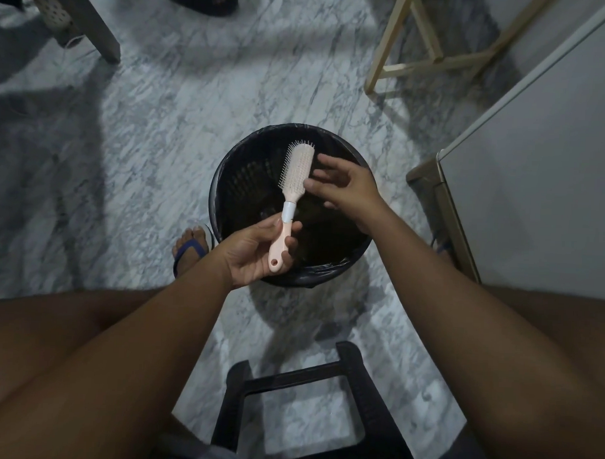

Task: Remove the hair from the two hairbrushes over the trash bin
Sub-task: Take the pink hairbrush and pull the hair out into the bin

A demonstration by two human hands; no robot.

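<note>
A: Underfoot, all round both hands?
B: Marbled grey floor [153, 128], spreading far beyond the hands on every side.

A: Off past the right hand?
B: White cabinet [550, 176], well apart on the right. Pale wooden frame [420, 58] farther out, beyond the fingertips.

A: Nearer than the wrists?
B: Bare legs, and between them a black plastic stool [288, 410].

A: Directly beneath the hands?
B: Round trash bin [224, 178], black liner folded over the rim. Both hands above its opening. Contents too dark to tell.

A: Beside the left wrist?
B: Foot in a blue flip-flop [190, 249], on the floor just left of the bin.

A: Left hand [255, 251]?
B: Clasped round the handle of a pink hairbrush [293, 194], thumb and fingers wrapped about the lower part. Brush angled up and away over the bin, bristles facing left.

A: Right hand [343, 186]?
B: Loose, fingers spread, gripping nothing. Fingertips [311, 186] just beside the back of the brush head, touching or nearly so; hard to tell which.

A: Hair on the bristles?
B: Too small to make out.
</note>
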